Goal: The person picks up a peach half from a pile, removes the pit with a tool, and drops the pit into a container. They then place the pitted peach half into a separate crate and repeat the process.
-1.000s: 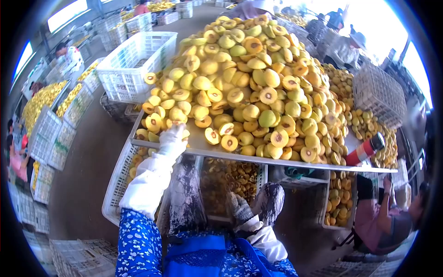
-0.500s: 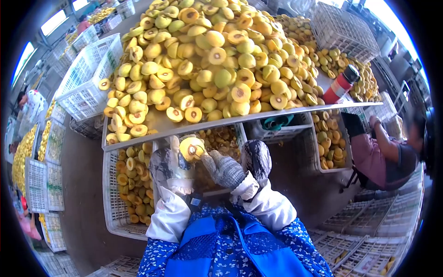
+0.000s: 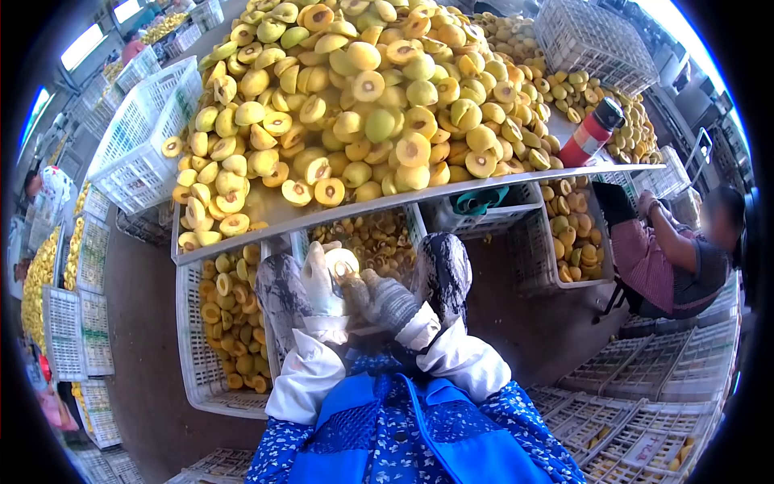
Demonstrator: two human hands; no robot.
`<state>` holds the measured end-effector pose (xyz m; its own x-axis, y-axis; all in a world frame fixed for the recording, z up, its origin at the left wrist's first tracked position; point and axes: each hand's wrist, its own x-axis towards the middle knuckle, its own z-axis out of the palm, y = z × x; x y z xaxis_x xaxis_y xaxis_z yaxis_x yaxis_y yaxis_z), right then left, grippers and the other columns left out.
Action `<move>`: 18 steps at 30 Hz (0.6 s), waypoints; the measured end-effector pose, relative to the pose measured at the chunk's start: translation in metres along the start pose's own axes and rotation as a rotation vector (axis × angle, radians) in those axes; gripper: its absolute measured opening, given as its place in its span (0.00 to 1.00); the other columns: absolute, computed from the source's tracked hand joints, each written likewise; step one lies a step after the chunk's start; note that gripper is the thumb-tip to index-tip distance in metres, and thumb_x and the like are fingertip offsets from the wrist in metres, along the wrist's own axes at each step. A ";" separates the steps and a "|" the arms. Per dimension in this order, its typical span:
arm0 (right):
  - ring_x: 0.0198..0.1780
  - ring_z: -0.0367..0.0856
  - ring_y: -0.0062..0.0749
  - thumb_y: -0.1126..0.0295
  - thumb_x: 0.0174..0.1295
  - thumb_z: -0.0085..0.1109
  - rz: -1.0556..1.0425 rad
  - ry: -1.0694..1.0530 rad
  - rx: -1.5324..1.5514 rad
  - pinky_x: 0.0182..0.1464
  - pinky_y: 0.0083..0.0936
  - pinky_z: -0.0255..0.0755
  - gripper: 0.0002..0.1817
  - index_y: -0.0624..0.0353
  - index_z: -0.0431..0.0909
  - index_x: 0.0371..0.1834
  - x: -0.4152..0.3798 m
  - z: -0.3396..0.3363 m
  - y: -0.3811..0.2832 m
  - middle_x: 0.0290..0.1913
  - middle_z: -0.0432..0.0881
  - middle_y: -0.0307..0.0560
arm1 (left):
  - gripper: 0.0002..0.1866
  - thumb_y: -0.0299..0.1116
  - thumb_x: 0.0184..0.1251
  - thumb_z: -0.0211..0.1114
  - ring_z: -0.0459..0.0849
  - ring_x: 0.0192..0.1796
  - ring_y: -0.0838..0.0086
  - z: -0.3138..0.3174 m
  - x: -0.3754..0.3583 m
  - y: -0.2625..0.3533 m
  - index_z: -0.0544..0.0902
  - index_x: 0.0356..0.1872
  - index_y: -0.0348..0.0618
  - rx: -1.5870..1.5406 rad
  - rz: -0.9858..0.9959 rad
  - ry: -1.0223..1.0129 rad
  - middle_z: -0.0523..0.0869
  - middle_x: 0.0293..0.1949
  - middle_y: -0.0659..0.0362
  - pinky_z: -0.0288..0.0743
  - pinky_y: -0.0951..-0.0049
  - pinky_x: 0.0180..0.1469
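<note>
My left hand [image 3: 321,284], in a pale glove, is closed around a yellow peach half [image 3: 343,260] above the gap between my knees. My right hand [image 3: 389,302], in a grey knit glove, is curled with its fingertips against the lower side of that peach half. What the right fingers grip is blurred and partly hidden. Just beyond my hands, a metal-edged table [image 3: 266,230] carries a large heap of halved yellow peaches [image 3: 387,129]. Below the table edge, a crate of peach pieces [image 3: 422,226] lies directly past my hands.
A white crate full of peach halves [image 3: 189,347] stands to my left. A red bottle [image 3: 588,139] with a black cap stands on the table at right. Another person [image 3: 677,250] sits at the right. Stacked crates [image 3: 637,419] lie behind me on the right.
My right hand has shifted slightly left and down, against the peach half. The peach half has turned and its cut face is less fully in view. The camera view has shifted a little.
</note>
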<state>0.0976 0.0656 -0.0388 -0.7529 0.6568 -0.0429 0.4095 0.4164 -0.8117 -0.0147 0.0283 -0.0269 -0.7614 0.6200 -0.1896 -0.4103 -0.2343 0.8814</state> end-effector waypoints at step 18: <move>0.29 0.76 0.23 0.52 0.70 0.42 -0.056 -0.254 0.826 0.29 0.21 0.69 0.21 0.57 0.79 0.42 -0.010 0.020 0.045 0.29 0.79 0.39 | 0.09 0.30 0.65 0.60 0.79 0.24 0.77 -0.015 -0.004 -0.010 0.80 0.36 0.32 0.038 0.006 -0.279 0.84 0.29 0.52 0.72 0.81 0.25</move>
<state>0.1129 0.0651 -0.0867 -0.8935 0.4474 -0.0393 -0.0627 -0.2111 -0.9754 -0.0152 0.0170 -0.0414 -0.5937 0.8022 -0.0626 -0.3831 -0.2134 0.8987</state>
